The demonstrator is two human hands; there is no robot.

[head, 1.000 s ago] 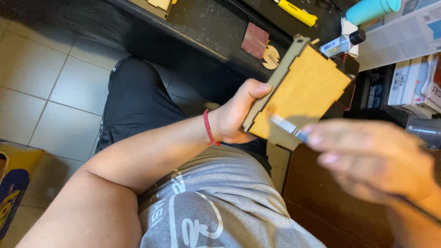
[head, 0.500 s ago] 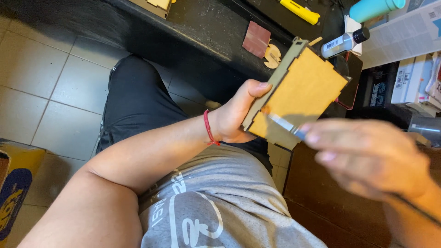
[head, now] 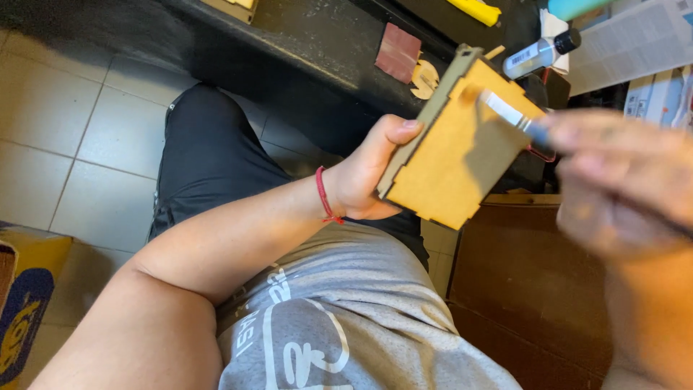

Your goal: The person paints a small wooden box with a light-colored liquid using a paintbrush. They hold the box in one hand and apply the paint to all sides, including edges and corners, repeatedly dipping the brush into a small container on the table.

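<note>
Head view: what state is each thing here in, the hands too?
Wooden box: assembled, tilted, held off the bench.
Left hand: closed around the box's edge.
Right hand: blurred, gripping a thin tool.
Thin tool: tip laid on the box's face.
Small bottle: lying on its side, dark cap on.
Sandpaper piece: flat on the dark bench.
Red string bracelet: worn on the left wrist.

Soft, even indoor light falls from above as I work, bright on the wooden box (head: 462,144) and the pale floor tiles (head: 65,152), dim over the black worktop (head: 303,36). My right hand (head: 621,180), close to the lens, smears into blur, while my left hand (head: 368,173) stays sharp. The tool casts a faint shadow across the box.
</note>
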